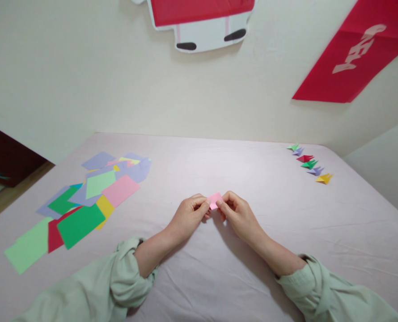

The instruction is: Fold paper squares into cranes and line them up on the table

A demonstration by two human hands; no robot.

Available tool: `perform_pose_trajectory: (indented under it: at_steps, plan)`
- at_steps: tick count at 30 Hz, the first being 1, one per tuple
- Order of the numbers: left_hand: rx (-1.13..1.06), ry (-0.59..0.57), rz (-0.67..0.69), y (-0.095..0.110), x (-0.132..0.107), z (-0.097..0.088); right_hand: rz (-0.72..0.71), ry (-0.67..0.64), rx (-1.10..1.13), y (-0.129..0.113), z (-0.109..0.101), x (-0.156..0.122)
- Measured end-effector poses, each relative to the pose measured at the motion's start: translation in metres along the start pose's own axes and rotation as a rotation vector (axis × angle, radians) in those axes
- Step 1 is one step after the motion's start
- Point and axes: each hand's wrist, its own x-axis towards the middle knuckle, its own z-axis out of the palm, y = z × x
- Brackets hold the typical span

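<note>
A small folded piece of pink paper [214, 200] is held up between my two hands, over the middle of the cloth-covered surface. My left hand [191, 212] pinches its left edge between thumb and fingers. On the other side, my right hand [237, 213] pinches the right edge the same way. The paper's lower corners are partly hidden behind my thumbs. Both sleeves are light green and pushed up the forearms.
Loose coloured paper sheets [81, 225] lie overlapping at the left. A slanted row of small folded paper figures [309, 164] stands at the far right. The pale pink cloth [219, 161] reaches to a white wall [199, 94] with red decorations [356, 58].
</note>
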Motion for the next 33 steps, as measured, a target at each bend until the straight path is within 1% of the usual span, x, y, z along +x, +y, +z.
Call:
perform_pose_trajectory:
  at_steps: [5, 7, 9, 12, 15, 19, 23, 26, 30, 31, 33]
  plan:
    - [-0.040, 0.018, -0.045, -0.001, 0.002, -0.001, -0.022, -0.016, 0.034, -0.001, -0.001, 0.000]
    - [-0.077, 0.027, -0.077, -0.002, 0.003, -0.002, -0.037, -0.060, 0.080, -0.003, -0.002, 0.001]
    - [-0.120, 0.028, -0.098, -0.003, 0.004, -0.003, -0.035, -0.135, 0.119, -0.004, -0.003, 0.001]
    - [-0.125, 0.023, -0.082, -0.003, 0.004, -0.004, 0.002, -0.228, 0.143, -0.006, -0.003, 0.001]
    - [-0.055, 0.036, -0.044, -0.002, 0.004, -0.004, 0.028, -0.245, 0.141, -0.007, -0.003, 0.001]
    - [0.005, 0.069, -0.002, -0.002, 0.003, -0.003, 0.000, -0.236, 0.117, -0.010, -0.003, 0.002]
    - [0.010, 0.087, 0.019, -0.003, 0.003, -0.003, -0.023, -0.208, 0.107, -0.009, -0.002, 0.002]
    - [-0.021, 0.091, 0.010, -0.004, 0.004, -0.003, -0.012, -0.136, 0.146, -0.005, -0.001, 0.002]
    - [-0.003, 0.081, 0.029, -0.002, 0.003, -0.003, 0.029, 0.014, 0.224, 0.001, 0.000, 0.003]
    - [0.015, 0.065, 0.045, -0.002, 0.003, -0.003, 0.033, 0.035, 0.235, 0.001, -0.001, 0.003]
    - [0.050, 0.034, 0.079, -0.002, 0.002, -0.002, 0.034, 0.035, 0.230, 0.000, -0.001, 0.003]
